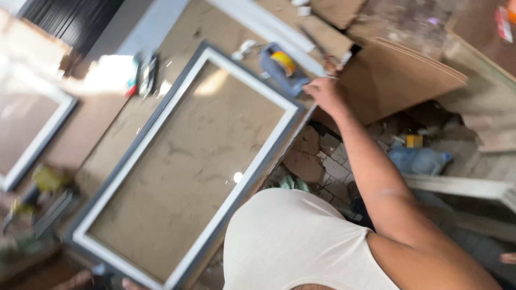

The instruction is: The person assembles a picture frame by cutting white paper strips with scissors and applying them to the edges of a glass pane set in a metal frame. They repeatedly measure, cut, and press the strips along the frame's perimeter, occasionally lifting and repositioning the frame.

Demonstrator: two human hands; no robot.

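On the worktop (177, 48), a grey-and-white picture frame (185, 164) lies flat, face down.
The right hand (324, 94) rests at the frame's far corner, just beside a blue tape dispenser (280, 67); whether its grip is closed I cannot tell. The left hand (129, 283) barely shows at the frame's near edge, grip unclear.

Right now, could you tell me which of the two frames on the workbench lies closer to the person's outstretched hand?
The large grey-and-white frame in the middle; the right hand reaches just past its far corner. The other frame sits at the picture's left edge.
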